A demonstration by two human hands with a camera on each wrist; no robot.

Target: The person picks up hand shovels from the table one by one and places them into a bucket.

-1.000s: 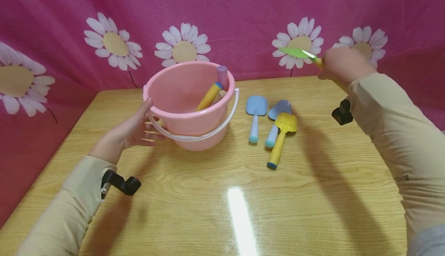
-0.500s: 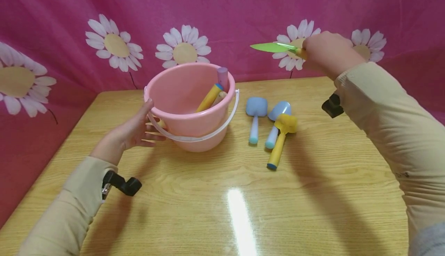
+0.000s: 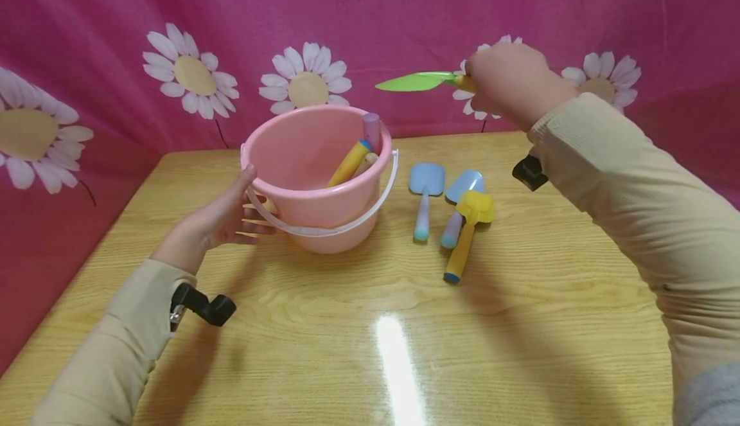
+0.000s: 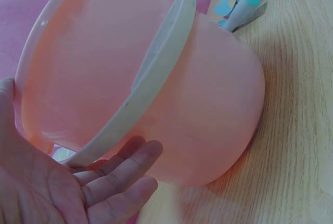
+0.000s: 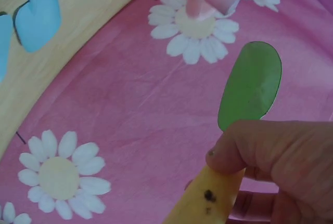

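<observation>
A pink bucket [image 3: 312, 211] with a white handle [image 3: 347, 225] stands on the wooden table. My left hand [image 3: 216, 223] is at its left side, thumb at the rim and fingers loosely extended along the outer wall, as the left wrist view [image 4: 117, 182] also shows. Inside the bucket are a yellow handle with a blue end [image 3: 349, 164], a purple handle [image 3: 371, 130] and a tan handle end [image 3: 365, 164]. My right hand [image 3: 514, 82] grips a toy trowel by its yellow handle [image 5: 208, 198]. Its green blade [image 3: 413, 82] points left, raised above and right of the bucket.
Right of the bucket, a blue shovel [image 3: 426, 182], a second blue shovel [image 3: 465, 185] and a yellow shovel [image 3: 475, 207] lie on the table [image 3: 289, 336]. The yellow one overlaps the second blue one. Behind hangs a magenta cloth [image 3: 399, 21] with white daisies.
My right hand has moved left with the trowel, bringing the green blade closer to the bucket. The left hand and the things on the table have stayed in place.
</observation>
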